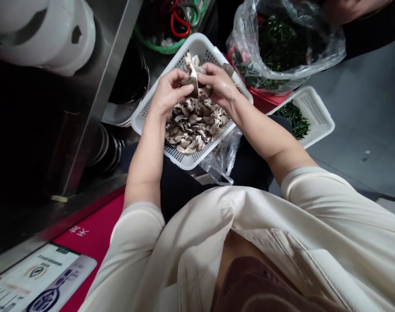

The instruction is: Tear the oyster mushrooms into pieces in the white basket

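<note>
A white perforated plastic basket [187,164] sits over my lap, holding a heap of torn grey-brown oyster mushroom pieces [197,123]. Above the heap, my left hand [169,93] grips an oyster mushroom [193,80] between thumb and fingers, its pale stem end pointing away from me. My right hand [219,84] is closed at the other side of the same mushroom, its thumb and forefinger pinching the edge. Larger mushrooms lie behind my hands at the far end of the basket, partly hidden by them.
To the right, a clear plastic bag [327,52] of green vegetables stands in a red container [269,100], near another person's hand [347,8]. A second white basket [319,110] holds cut greens. Red-handled scissors [179,26] lie at the back. Metal shelving [103,73] borders the left.
</note>
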Demonstrator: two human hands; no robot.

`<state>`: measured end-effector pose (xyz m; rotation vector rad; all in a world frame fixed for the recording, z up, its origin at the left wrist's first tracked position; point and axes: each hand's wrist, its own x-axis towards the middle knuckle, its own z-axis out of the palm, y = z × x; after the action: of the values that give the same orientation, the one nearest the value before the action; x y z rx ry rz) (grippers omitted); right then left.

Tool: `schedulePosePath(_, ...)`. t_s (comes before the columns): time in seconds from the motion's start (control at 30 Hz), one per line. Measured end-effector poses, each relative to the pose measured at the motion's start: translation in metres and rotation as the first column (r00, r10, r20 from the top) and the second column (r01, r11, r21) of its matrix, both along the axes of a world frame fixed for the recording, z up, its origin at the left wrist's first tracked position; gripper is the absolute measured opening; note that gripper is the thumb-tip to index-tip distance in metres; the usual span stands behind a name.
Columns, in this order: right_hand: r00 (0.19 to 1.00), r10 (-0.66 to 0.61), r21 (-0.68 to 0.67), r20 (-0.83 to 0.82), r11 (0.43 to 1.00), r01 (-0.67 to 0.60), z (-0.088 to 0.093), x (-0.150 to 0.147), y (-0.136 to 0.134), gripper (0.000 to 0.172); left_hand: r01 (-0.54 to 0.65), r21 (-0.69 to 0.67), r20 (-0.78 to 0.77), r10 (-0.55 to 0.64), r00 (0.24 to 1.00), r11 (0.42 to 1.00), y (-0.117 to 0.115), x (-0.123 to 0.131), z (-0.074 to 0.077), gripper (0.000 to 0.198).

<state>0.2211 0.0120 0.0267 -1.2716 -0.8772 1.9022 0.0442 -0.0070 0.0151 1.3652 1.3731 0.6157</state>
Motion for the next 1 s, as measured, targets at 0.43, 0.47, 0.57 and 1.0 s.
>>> schedulePosePath(0.43,0.997,0.032,0.036,0.069,0.999,-0.035,-0.003,0.009,0.005,0.029,-0.137,-0.080,0.183,0.150,0.972,0.987,0.005,-0.017,0.006,0.056)
schedulePosePath(0.47,0.998,0.047,0.028,0.034,0.998,-0.048,0.001,0.002,-0.001,0.031,-0.157,-0.072,0.194,0.168,0.966,0.985,0.004,-0.010,0.006,0.051)
schedulePosePath(0.57,0.998,0.022,0.038,0.056,0.999,-0.024,0.009,-0.010,-0.011,0.038,-0.231,-0.001,0.103,0.230,0.968,0.973,0.004,0.008,0.007,0.036)
schedulePosePath(1.0,0.475,-0.054,0.331,0.879,0.786,-0.523,0.005,0.023,0.023,0.015,-0.022,0.320,-0.458,0.175,0.872,0.947,0.001,0.016,0.029,0.023)
